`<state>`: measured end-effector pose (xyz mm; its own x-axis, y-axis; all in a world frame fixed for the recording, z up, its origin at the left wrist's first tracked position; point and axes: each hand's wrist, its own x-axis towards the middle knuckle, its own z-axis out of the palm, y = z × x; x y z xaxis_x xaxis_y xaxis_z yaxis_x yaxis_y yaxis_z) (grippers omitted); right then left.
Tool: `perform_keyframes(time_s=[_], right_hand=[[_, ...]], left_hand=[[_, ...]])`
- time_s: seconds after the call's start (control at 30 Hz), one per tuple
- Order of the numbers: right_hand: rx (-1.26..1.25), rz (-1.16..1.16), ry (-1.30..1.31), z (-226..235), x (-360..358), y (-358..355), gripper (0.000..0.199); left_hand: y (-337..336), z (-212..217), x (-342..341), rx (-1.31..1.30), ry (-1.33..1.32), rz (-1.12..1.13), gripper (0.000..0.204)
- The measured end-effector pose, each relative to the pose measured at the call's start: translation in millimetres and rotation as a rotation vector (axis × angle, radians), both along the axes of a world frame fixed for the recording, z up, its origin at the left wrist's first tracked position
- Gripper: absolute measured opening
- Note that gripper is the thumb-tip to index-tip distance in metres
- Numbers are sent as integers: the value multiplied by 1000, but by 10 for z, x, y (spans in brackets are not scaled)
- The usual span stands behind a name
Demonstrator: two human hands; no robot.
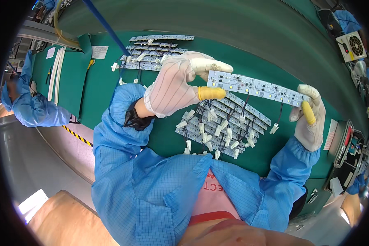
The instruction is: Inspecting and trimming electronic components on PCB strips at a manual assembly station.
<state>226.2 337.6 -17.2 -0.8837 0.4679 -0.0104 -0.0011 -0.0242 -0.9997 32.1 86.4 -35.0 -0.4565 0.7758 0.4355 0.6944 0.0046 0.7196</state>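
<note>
Circuit strip (pixel 256 88): one; was held aloft at two o'clock over the bench (pixel 166 137). Left hand (pixel 174 84): pinched its nine-o'clock end. Right hand (pixel 315 128): pinched its three-o'clock end. Wired strips (pixel 253 116): lay at seven o'clock from it. Step: apparently two-handed viewing; the next move likely called for steady ends and a free-hanging connector (pixel 274 128).

One strip (pixel 256 89) was between the left hand (pixel 172 82), at its left end, and the right hand (pixel 313 119), at its right, above the table (pixel 104 78); a near pile (pixel 254 116) lay on the table before it, a far pile (pixel 151 65) behind the left hand; left of that lay a note (pixel 99 52), then rods (pixel 58 78); another person (pixel 41 108) was farther left
</note>
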Motion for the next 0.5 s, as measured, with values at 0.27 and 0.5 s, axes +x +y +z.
perform_keyframes(time_s=[0.27,0.5], right_hand=[[28,17,-16,41,66,23,46],[9,-3,8,69,96,-47,48]], left_hand=[[-42,-26,-40,38,-101,0,47],[-68,66,-172,-88,196,-50,56]])
